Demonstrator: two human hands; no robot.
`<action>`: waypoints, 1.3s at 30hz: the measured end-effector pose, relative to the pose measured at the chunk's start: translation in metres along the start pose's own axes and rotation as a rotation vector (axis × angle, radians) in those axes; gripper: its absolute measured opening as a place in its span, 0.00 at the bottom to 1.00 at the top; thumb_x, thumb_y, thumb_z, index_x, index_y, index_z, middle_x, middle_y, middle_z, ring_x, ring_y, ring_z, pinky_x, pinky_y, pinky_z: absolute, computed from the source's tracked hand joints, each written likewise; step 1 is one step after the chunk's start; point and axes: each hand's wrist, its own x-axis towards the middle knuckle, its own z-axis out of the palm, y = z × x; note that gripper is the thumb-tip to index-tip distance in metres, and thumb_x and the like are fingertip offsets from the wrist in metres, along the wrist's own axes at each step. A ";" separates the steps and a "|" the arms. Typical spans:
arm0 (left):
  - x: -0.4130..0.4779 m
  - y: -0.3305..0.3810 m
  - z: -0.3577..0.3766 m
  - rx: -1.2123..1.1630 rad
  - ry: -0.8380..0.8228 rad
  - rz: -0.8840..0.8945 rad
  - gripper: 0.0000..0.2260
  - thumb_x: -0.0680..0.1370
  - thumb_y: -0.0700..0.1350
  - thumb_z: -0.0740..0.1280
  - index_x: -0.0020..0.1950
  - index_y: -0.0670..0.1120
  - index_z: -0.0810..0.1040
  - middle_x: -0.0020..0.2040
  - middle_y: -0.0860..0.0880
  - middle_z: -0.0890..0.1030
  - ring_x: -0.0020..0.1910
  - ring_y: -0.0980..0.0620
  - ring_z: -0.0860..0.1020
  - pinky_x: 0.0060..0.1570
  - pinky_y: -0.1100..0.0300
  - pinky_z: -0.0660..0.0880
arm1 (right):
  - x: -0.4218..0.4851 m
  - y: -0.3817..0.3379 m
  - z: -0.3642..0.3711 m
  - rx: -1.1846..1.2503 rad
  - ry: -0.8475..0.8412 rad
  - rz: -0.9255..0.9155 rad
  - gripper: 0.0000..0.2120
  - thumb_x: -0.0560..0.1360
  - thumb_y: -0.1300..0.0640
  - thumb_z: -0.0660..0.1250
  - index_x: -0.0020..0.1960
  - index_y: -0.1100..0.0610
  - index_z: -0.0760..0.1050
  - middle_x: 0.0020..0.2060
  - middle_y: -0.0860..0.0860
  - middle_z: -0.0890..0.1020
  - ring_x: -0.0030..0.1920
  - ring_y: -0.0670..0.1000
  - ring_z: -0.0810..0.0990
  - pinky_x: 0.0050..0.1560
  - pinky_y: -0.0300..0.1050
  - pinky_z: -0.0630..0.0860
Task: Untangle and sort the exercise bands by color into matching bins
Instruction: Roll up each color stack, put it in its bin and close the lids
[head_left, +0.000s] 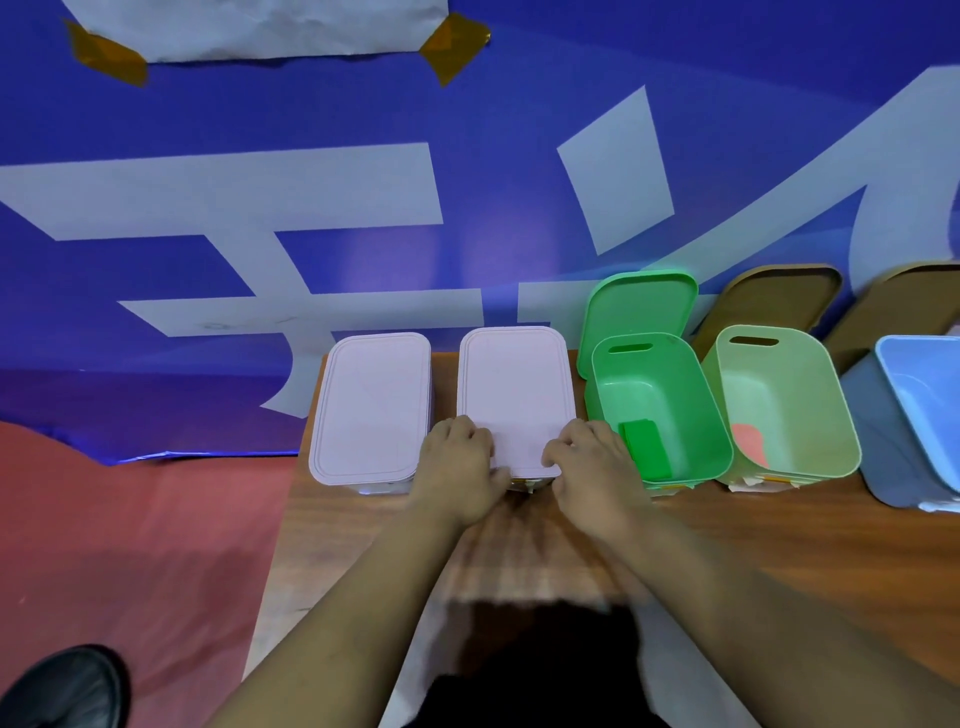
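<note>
On the wooden table (779, 530) the bins stand in one row at the wall, probably so that each colour has its own place. A green band (647, 447) lies in the green bin (696, 395) and a pink band (750, 444) in the pale green bin (831, 395). The left hand (457, 467) and the right hand (592, 462) grip the near corners of the lilac lid (514, 395) with curled fingers (470, 428). I cannot tell if they lift it or press it shut.

A brown wood-grain worktop (779, 545) is seen. Beyond its far edge a glossy blue banner (467, 130) printed with large pale strokes is spread. A creased white paper sheet (260, 26) is fixed to the banner by two amber tape strips (106, 54). Past the worktop's left edge, red floor covering (130, 545) is laid, and a black leather shoe (62, 686) is set on it
</note>
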 end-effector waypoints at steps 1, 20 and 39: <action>0.005 0.003 -0.003 0.013 -0.007 -0.001 0.17 0.76 0.57 0.63 0.53 0.45 0.80 0.54 0.45 0.78 0.54 0.42 0.74 0.57 0.50 0.73 | 0.001 0.004 -0.003 0.034 0.016 -0.007 0.16 0.70 0.62 0.71 0.55 0.49 0.84 0.54 0.48 0.77 0.58 0.57 0.73 0.61 0.53 0.74; 0.195 0.158 -0.067 -0.226 0.005 -0.004 0.20 0.80 0.39 0.67 0.71 0.43 0.70 0.68 0.41 0.72 0.64 0.38 0.75 0.61 0.44 0.75 | 0.108 0.156 -0.168 0.017 0.118 0.192 0.29 0.79 0.61 0.67 0.79 0.56 0.67 0.73 0.56 0.72 0.71 0.62 0.73 0.70 0.57 0.73; 0.184 0.189 -0.049 -0.207 0.175 -0.162 0.11 0.85 0.47 0.66 0.64 0.46 0.83 0.63 0.43 0.74 0.52 0.39 0.80 0.57 0.48 0.79 | 0.099 0.186 -0.171 0.035 0.146 0.032 0.12 0.86 0.53 0.62 0.64 0.48 0.81 0.53 0.53 0.74 0.48 0.60 0.79 0.47 0.54 0.80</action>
